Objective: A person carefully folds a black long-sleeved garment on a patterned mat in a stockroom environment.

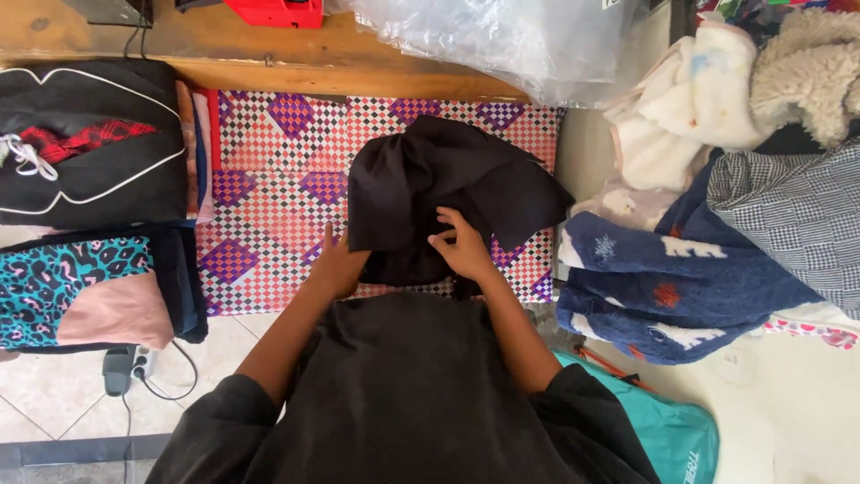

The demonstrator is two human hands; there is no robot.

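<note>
Hands meet over a black garment (439,193) in the head view, which looks straight down at a person in a dark top standing at a bench (278,188) covered with a checked cloth of red, white and purple squares. The garment lies crumpled near the middle of that cloth, its far edge close to a wooden ledge (296,63) and its near edge just in front of the person's body. The left hand (336,264) rests at the garment's near left edge, its fingers tucked under or against the fabric, so how far they are closed cannot be told. The right hand (461,246) lies on top of the garment, fingers (448,218) curled and pinching a fold of the black fabric. To the left, two folded stacks sit side by side: a black piece with white piping (90,143) farther away, and a teal leopard-print piece (67,282) nearer. A clear plastic bag (511,40) lies on the ledge at the far side. To the right, well apart from the hands, a heap holds a navy fleece with white figures (663,278), a grey checked fabric (793,215) and a cream fleece (690,99). A teal bag (676,435) shows at the near right.
</note>
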